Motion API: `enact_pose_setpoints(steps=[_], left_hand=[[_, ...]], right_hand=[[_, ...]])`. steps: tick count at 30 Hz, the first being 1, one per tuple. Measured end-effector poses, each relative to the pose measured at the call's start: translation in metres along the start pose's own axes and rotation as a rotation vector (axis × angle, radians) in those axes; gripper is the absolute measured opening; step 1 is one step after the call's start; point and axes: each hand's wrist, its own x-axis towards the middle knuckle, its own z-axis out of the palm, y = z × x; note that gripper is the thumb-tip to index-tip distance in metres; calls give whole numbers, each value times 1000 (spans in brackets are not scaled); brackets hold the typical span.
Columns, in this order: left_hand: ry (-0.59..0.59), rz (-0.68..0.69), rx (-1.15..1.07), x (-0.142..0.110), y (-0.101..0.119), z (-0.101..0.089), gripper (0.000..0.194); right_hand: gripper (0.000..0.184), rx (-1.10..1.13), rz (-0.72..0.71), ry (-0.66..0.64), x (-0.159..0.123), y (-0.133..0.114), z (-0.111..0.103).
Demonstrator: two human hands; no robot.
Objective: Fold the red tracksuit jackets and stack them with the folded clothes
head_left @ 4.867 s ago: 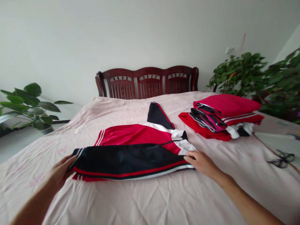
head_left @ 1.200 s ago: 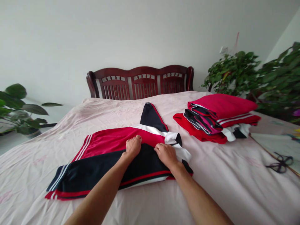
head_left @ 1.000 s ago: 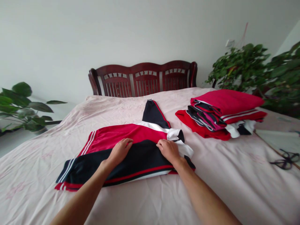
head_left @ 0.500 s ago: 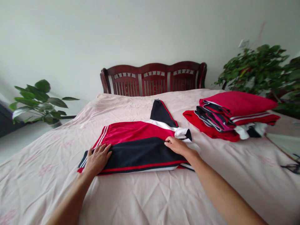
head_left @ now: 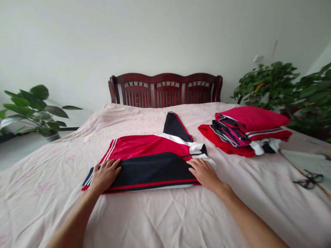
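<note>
A red, navy and white jacket (head_left: 152, 168) lies on the bed, its near side folded over so a navy sleeve runs along the front. Its other navy sleeve (head_left: 175, 126) points away toward the headboard. Flat on the striped hem end rests my left hand (head_left: 105, 174), fingers spread. My right hand (head_left: 204, 173) lies on the collar end with its fingers stretched out over the navy cloth and the white shoulder part. Neither hand grips the fabric.
To the right is a stack of folded red and navy clothes (head_left: 252, 120). Eyeglasses (head_left: 309, 179) lie near a pale board (head_left: 302, 160) at the right edge. A dark wooden headboard (head_left: 168, 90) stands behind the bedsheet (head_left: 144, 220). Potted plants (head_left: 38, 106) flank the bed.
My right hand has let go of its pinch near the collar, and its fingers now lie flat a little lower on the cloth. My left hand stays on the hem.
</note>
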Motion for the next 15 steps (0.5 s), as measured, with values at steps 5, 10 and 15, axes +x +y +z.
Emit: enact_pose_setpoints(steps=[5, 10, 15], left_hand=[[-30, 20, -11, 2, -4, -2, 51], [-12, 14, -16, 3, -5, 1, 51], [-10, 24, -7, 4, -5, 4, 50]], right_hand=[[26, 184, -17, 42, 1, 29, 0], [23, 215, 98, 263, -20, 26, -20], [13, 96, -17, 129, -52, -6, -45]])
